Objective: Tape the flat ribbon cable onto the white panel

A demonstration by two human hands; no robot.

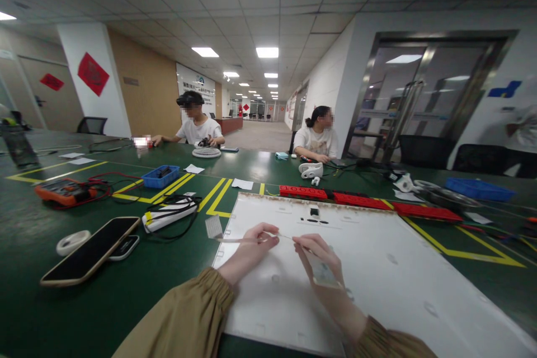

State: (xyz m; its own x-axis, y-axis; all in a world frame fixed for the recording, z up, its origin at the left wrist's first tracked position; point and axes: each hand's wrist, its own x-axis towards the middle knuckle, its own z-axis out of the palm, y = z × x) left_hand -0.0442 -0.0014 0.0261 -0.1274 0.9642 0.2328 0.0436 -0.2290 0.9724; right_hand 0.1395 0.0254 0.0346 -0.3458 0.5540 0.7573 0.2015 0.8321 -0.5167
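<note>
Olive-brown fabric sleeves (188,313) are seen at the bottom edge, cut off by the frame. From them the left hand (255,241) and the right hand (319,257) are held close together over a flat, white, matte panel (398,268), which is laid on the dark green tabletop (126,291). A thin, translucent strip (235,239) is pinched between the thumb and fingertips of each hand, both being closed on it. It is stretched between them just above the panel, and its free end, carrying a small pale square, is extended past the left hand. A filmy patch by the right hand's fingers cannot be made out clearly. Left of the panel, a glossy black phone (90,250) with a tan edge is laid flat, with a white ring of tape (72,241) beside it. Long red power strips (361,199) are lined up beyond the panel, whose near right corner is cut off.
</note>
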